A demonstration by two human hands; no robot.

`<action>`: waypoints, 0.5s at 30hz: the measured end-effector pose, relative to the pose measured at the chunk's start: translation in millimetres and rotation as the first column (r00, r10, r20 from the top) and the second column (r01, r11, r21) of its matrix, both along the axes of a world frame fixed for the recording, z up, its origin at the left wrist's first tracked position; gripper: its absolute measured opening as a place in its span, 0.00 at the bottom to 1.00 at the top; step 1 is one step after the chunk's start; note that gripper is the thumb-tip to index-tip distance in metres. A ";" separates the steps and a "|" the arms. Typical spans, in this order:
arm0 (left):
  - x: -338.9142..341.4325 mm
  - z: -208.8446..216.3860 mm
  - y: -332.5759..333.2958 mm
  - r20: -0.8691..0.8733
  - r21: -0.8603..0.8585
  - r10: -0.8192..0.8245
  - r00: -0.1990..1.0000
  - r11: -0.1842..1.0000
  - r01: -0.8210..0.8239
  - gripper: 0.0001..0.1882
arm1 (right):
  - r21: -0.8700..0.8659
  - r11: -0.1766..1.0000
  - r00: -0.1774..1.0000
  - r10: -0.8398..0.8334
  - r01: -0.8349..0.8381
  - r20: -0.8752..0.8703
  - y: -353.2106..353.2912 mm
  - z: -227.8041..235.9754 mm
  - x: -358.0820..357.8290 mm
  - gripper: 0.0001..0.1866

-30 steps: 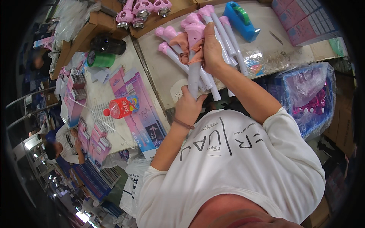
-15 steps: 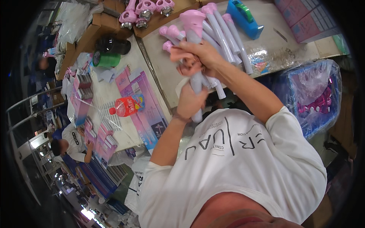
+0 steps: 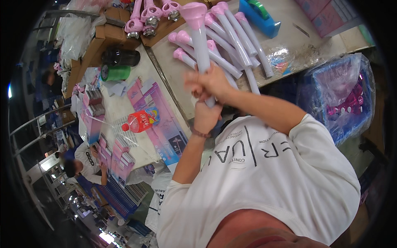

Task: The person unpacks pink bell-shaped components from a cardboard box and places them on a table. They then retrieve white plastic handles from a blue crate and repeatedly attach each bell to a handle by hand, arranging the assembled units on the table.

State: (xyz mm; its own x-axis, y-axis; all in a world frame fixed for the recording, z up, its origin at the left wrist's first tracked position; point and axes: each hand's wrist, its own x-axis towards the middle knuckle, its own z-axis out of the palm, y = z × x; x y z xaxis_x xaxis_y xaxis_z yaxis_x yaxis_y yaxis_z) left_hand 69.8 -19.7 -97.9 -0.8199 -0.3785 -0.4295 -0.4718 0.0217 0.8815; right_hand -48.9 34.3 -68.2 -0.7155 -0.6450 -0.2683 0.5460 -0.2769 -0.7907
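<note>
Tube point(image 3: 201, 47), pink-topped, left hand point(image 3: 206, 118) below right hand point(image 3: 215, 82), grip of each clamped around it, similar tubes point(image 3: 234, 39) on table point(image 3: 324, 47)

The right grip point(image 3: 213, 84) is sliding down the tube point(image 3: 201, 45), away from the pink head point(image 3: 193, 14), and is now closing in just above the left grip point(image 3: 206, 118); its fingers are blurring with motion. The pink head is rising toward the top edge of the view, and the upper shaft is showing bare where the orange cloth was pressing a second ago; blur is hiding where that cloth is now. The tube's lower end, jutting below the left grip half a second ago, is now disappearing into it. Behind, more of the piled tubes point(image 3: 225, 65) are coming into sight.
</note>
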 end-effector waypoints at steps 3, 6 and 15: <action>-1.3 2.8 -2.6 -0.015 0.103 -0.030 0.999 0.994 0.031 0.08 | -0.050 0.990 0.978 0.140 -0.134 0.154 2.5 -7.4 -1.7 0.16; 11.6 5.4 -4.0 -0.037 0.827 -0.167 0.985 0.548 0.124 0.06 | -0.311 0.940 0.922 0.239 -0.140 0.306 10.5 -2.7 -30.8 0.15; 25.0 -2.6 -7.8 -0.175 0.973 0.110 0.978 0.168 0.155 0.09 | -0.299 0.894 0.911 0.387 -0.333 0.145 23.7 11.9 2.1 0.16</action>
